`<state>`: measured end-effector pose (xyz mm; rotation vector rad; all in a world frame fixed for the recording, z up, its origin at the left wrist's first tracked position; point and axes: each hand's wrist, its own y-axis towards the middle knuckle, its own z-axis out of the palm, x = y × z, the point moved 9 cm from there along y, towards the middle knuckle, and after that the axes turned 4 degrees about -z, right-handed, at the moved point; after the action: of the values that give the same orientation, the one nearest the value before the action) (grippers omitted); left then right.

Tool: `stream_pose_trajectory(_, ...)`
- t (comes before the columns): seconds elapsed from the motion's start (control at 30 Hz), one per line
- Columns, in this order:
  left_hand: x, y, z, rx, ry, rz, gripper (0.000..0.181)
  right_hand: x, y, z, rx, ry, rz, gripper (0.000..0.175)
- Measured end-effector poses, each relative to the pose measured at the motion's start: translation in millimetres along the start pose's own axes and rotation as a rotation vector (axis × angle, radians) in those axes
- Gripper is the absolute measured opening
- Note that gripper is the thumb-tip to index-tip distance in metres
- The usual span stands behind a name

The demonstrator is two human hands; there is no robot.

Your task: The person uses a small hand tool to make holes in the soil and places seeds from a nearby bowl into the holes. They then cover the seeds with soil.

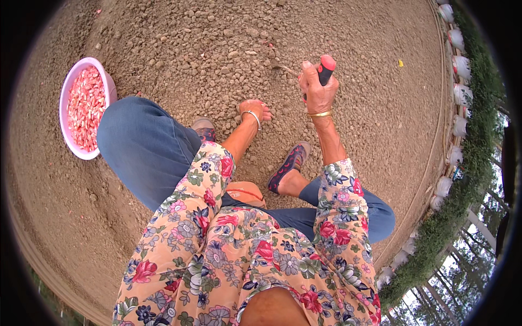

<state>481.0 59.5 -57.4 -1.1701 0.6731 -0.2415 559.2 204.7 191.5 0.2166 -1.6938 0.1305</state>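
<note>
My right hand (320, 87) grips a small garden hand tool (326, 71) by its black and red handle. The tool's narrow metal end points left and reaches the crumbly soil (228, 53). Low over the ground between my feet is my left hand (255, 110), back upward and fingers bent toward the right. Its palm is hidden, so I cannot tell whether it holds anything. A few pink bits, apparently seeds (268, 44), lie on the soil beyond my hands. To the left, a pink plastic basin (111, 87) contains many pinkish-red seeds (86, 108).
My bent left knee (134, 130) is beside the basin. Patterned shoes (289, 167) rest on the soil, with an orange object (246, 191) behind them. White bags (461, 67) line a green hedge (481, 122) along the right side. A yellow scrap (401, 63) lies on the ground.
</note>
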Motion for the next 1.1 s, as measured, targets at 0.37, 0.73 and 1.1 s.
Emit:
stream_pose_trajectory(0.37, -31, 18, 11, -0.158, -0.003, 0.133, 0.011, -8, 23, 15, 0.025, 0.038, 0.037, 0.029)
stream_pose_trajectory(0.73, -81, 34, 31, -0.124, 0.098, 0.287, 0.012, -16, 90, 16, 0.132, 0.031, 0.113, 0.031)
stream_pose_trajectory(1.1, -109, 38, 39, -0.109, 0.048, 0.357, 0.011, -6, 2, -32, -0.073, 0.162, 0.067, 0.03)
